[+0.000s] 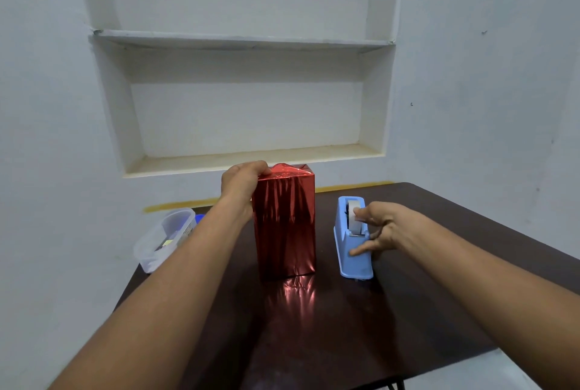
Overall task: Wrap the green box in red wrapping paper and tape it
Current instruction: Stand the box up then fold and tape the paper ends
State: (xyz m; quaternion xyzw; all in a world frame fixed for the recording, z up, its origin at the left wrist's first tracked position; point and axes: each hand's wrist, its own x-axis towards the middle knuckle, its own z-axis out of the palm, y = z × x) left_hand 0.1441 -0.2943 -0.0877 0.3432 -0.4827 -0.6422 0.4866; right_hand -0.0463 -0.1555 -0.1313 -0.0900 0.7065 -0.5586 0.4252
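Red shiny wrapping paper (284, 223) covers the box completely, so no green shows anywhere. The wrapped box stands upright near the middle of the dark brown bench (423, 311), and its glossy front throws a red reflection onto the wood just in front of it. The paper is gathered into folds at the top.

The left hand (243, 181) rests at the upper left corner of the box, fingers curled over the top edge and pressing the folded paper down. Its forearm runs along the left side of the box and hides part of that face.

Just to the right of the box, apart from it, sits a light blue tape dispenser (354, 247) with a pale roll of tape (354, 217) mounted in it. The right hand (384, 226) reaches to the dispenser from the right: thumb and forefinger pinch the loose end of the tape at the roll, while the other fingers are spread and touch the dispenser's right side.

On the left of the bench, partly over its edge and partly hidden behind the left forearm, lies a clear plastic container (163, 237) holding some small items too blurred to make out. A blue object shows just behind it.

Behind the bench is a white wall with a recessed shelf (241, 40).
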